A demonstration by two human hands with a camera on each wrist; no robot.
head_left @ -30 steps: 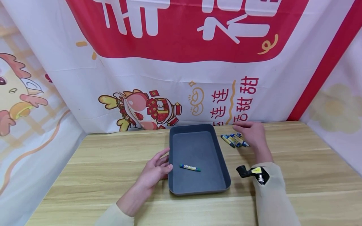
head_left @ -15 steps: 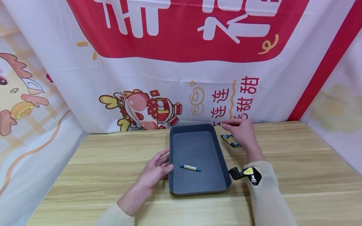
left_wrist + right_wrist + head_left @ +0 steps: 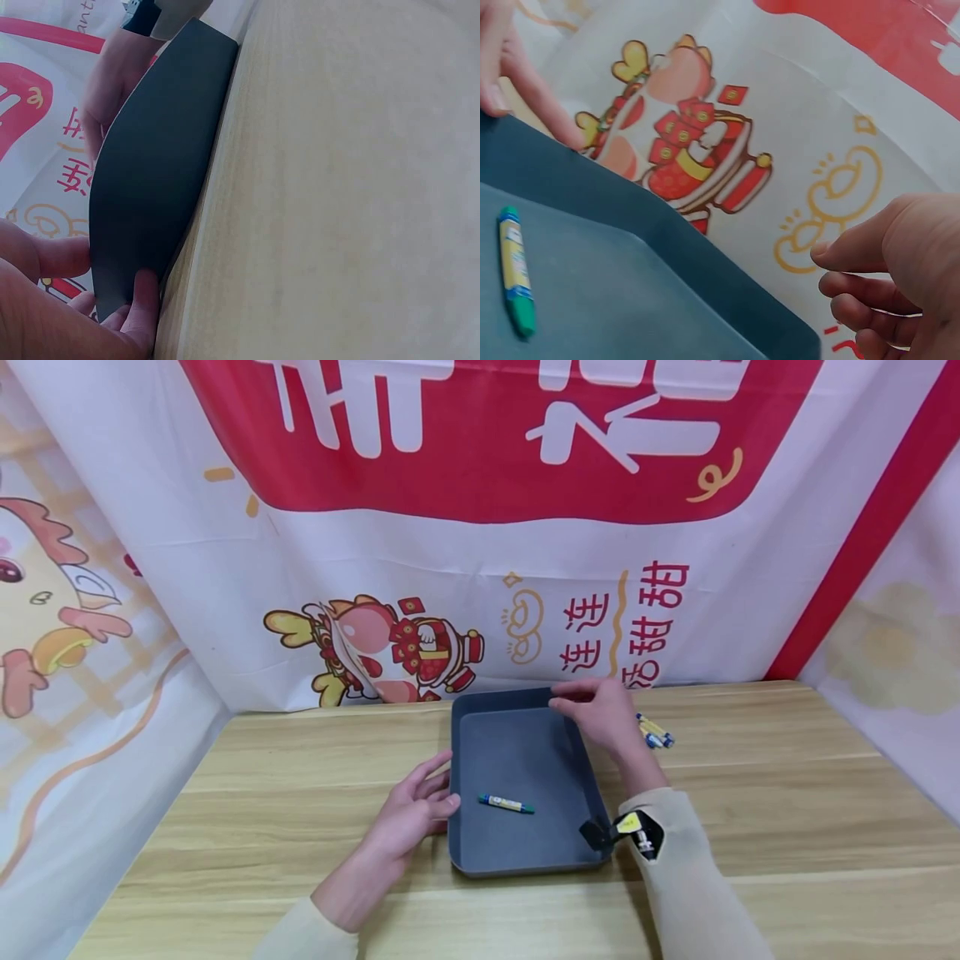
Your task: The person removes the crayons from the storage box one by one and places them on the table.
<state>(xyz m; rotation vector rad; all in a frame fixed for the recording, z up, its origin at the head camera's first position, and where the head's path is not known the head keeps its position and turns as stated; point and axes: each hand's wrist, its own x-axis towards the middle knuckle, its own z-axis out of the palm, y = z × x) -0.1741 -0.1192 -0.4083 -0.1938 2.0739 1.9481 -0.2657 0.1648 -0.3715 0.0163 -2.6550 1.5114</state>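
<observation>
A dark grey rectangular tray [image 3: 517, 760] stands on the wooden table, with one green crayon [image 3: 507, 803] lying in it. At the tray's left side is my left hand [image 3: 401, 818], its thumb and fingers resting against the rim and outer wall. My right hand [image 3: 603, 714] hovers by the far right corner of the tray. In the right wrist view its fingers [image 3: 855, 307] are loosely bent, the thumb is apart from them, and nothing shows between. Several crayons [image 3: 654, 732] lie just right of that hand, partly hidden by it.
A white and red printed cloth [image 3: 420, 552] hangs right behind the table's back edge, and more cloth stands at both sides. On my right sleeve a black camera mount [image 3: 626, 831] sticks out over the tray's near right corner.
My right hand has moved left from the crayons to the tray's far right corner, uncovering the right part of the pile. The left hand and the green crayon stay put.
</observation>
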